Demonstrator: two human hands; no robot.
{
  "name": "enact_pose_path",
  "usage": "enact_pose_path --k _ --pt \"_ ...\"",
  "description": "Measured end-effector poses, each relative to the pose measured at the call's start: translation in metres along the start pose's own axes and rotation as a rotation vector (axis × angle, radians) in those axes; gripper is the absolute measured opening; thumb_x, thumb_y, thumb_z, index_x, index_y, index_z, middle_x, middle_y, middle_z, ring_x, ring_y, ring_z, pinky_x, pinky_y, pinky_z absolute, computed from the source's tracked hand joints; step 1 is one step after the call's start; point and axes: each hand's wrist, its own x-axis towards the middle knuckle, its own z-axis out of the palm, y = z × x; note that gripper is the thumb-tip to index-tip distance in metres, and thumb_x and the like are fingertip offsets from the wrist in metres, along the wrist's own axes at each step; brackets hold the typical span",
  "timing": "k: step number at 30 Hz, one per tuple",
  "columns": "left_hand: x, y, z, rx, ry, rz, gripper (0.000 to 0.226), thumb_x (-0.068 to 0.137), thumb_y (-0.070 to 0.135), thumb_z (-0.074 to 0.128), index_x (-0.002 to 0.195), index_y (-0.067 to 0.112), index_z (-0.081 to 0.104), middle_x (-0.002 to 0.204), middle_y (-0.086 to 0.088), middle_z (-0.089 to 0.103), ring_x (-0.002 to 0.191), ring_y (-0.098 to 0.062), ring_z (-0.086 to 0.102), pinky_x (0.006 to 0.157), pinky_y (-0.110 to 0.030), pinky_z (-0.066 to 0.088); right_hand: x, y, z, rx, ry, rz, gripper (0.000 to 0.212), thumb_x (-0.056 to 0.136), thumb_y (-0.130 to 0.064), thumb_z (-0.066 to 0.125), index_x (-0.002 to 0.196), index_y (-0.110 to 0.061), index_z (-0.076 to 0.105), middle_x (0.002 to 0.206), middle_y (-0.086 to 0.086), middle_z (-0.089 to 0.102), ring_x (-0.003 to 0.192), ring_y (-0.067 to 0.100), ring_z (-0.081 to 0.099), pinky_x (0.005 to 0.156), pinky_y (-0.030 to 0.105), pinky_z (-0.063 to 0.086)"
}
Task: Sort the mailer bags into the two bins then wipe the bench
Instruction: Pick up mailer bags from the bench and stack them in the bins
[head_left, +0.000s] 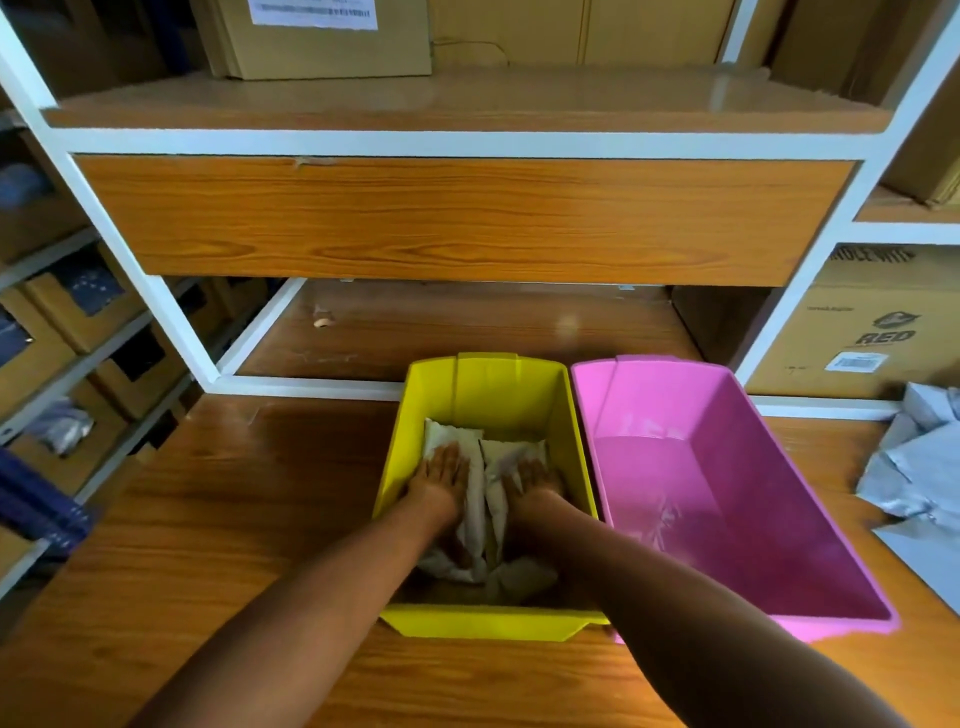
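Two bare forearms reach forward from the near edge of the wooden bench into the yellow bin, which stands on the bench with its long axis running away from the person. Inside it lie the white mailer bags, pale, creased and slightly puffy, heaped loosely over the bin floor; two of them lie side by side with their long sides running near to far, and more crumpled ones are bunched at the near end under the wrists. The left hand lies palm down on the left bag, fingers spread flat and pointing away, pressing rather than gripping. The right hand rests likewise on the right bag, fingers extended and slightly blurred, not closed round anything. The two hands are near each other but apart, with a strip of bag showing between them. Just beside the yellow bin, on its right and touching or nearly touching it along the rim, stands the pink bin, set at a slight angle, its glossy floor bare. At the bench's right edge lies a pile of grey mailer bags, rumpled and overlapping. Beyond the bins rises a white-framed shelf unit with wood panels, and cardboard boxes sit on the shelves around.
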Motion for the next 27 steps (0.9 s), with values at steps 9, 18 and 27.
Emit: enact_pose_path --k 9,18,27 --pt "-0.019 -0.011 -0.026 -0.209 0.006 0.023 0.126 0.076 0.057 0.070 0.147 0.003 -0.019 0.155 -0.015 -0.026 0.144 -0.032 -0.019 0.120 -0.042 -0.003 -0.024 0.014 -0.015 0.220 0.266 0.007 0.086 0.092 -0.036 0.061 0.152 0.001 0.011 0.159 0.026 0.005 0.147 0.039 0.006 0.119 0.046 0.011" --pt "-0.113 0.002 -0.068 -0.657 0.913 0.015 0.072 0.095 0.038 0.053 0.152 0.015 0.018 0.161 -0.006 0.011 0.148 -0.020 0.007 0.116 -0.030 0.014 -0.131 0.045 -0.011 0.694 1.011 0.039 0.091 0.091 -0.036 0.059 0.155 -0.010 0.000 0.161 0.011 0.013 0.146 0.029 0.017 0.114 0.038 0.027" --pt "-0.191 0.144 -0.119 -0.948 1.404 0.136 0.050 0.093 0.034 0.055 0.134 0.006 0.050 0.138 -0.008 0.051 0.132 -0.018 0.045 0.109 -0.027 0.036 -0.269 0.103 0.109 1.031 1.452 0.159 0.075 0.089 -0.051 0.057 0.151 -0.027 0.022 0.142 -0.001 0.043 0.128 0.016 0.045 0.098 0.045 0.048"
